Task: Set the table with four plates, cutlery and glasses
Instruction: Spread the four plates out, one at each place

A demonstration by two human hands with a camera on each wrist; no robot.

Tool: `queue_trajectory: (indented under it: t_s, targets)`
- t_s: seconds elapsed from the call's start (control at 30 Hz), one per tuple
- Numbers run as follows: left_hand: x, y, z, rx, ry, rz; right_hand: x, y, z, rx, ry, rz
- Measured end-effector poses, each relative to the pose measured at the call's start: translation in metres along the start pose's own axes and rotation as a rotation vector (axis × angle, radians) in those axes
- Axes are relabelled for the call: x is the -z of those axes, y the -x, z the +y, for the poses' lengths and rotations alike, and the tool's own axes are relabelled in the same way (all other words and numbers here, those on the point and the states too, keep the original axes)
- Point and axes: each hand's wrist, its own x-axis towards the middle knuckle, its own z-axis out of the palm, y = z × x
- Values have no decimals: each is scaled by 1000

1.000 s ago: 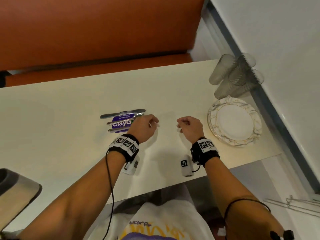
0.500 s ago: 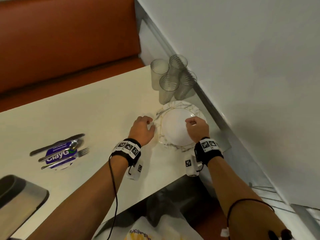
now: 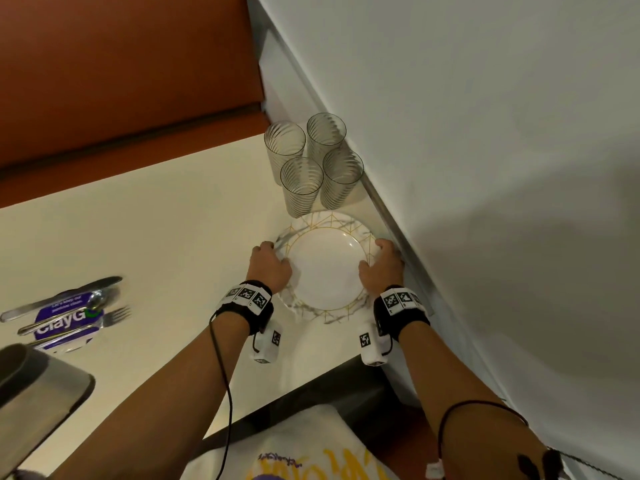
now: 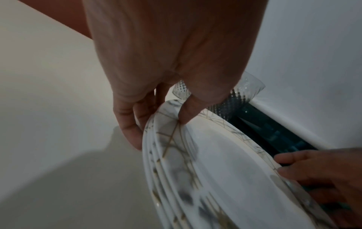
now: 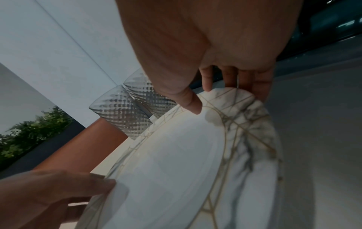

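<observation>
Left hand (image 3: 270,267) and right hand (image 3: 380,266) each pinch opposite rims of the stacked white, gold-veined marble-patterned plates (image 3: 325,268) at the cream tabletop's (image 3: 156,237) far-right corner, likely for a balanced lift.

Cream table (image 3: 145,237) shoved right up against a pale grey wall (image 3: 485,133) along its right edge, with a metal strip running along that join. Behind the far edge there's an orange-brown booth seat (image 3: 121,64), padded back and all. Dim, warm lighting. Some green plants (image 5: 29,139) visible off behind the booth.
</observation>
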Motion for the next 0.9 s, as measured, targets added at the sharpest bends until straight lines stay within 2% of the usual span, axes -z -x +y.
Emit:
queue_trajectory:
  t_s: [0.13, 0.23, 0.33, 0.5, 0.57, 0.67, 0.77, 0.9]
  targets:
    - [5, -1, -3, 30, 42, -5, -2, -7, -4, -98, -42, -5]
    - [14, 2, -13, 32, 34, -1, -15, -13, -3, -163, -2, -74]
    - [28, 7, -27, 45, 77, 13, -35, -16, 6, -139, 22, -109]
    - [69, 24, -64, 88, 252, 103, -53, 30, -41, -113, -42, -111]
    - [91, 32, -81, 161, 403, 157, -64, 46, -61, -67, -85, -124]
    - [132, 44, -116, 308, 805, 229, -89, 72, -90, 17, -123, -136]
    - [167, 65, -157, 270, 1182, 111, -118, 109, -125, 92, -116, -139]
    - [215, 98, -211, 217, 1327, 61, -158, 163, -170, 192, -105, -157]
